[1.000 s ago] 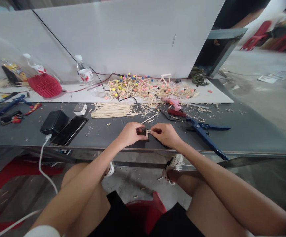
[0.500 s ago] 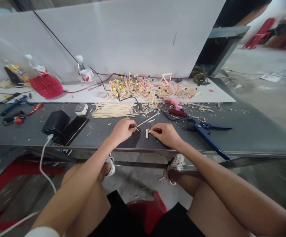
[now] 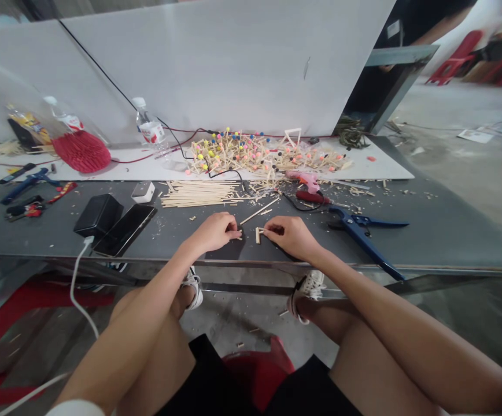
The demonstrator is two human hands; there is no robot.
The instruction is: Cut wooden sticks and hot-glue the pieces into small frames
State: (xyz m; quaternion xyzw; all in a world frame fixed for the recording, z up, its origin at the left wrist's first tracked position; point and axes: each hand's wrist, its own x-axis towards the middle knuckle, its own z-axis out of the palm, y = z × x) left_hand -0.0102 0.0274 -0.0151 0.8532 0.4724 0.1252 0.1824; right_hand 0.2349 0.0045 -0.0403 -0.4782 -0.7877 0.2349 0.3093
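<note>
My left hand (image 3: 216, 231) rests on the grey table (image 3: 428, 231), fingers curled in a pinch on something too small to make out. My right hand (image 3: 289, 236) is a little to its right, pinching a small piece made of short wooden sticks (image 3: 258, 234) that stands on the table between the hands. A longer loose stick (image 3: 259, 211) lies just beyond them. A bundle of long wooden sticks (image 3: 196, 194) lies further back to the left.
Blue cutters (image 3: 366, 234) lie right of my right hand. A pink glue gun (image 3: 303, 180) and a heap of stick-and-ball pieces (image 3: 259, 153) sit behind. A phone (image 3: 123, 229), black box (image 3: 98, 214), white adapter (image 3: 143, 191), bottles and a red paper object (image 3: 80, 150) are left.
My left hand left the small piece, reached back toward the loose long stick, then drew in again with fingers pinched. My right hand stayed on the small stick piece.
</note>
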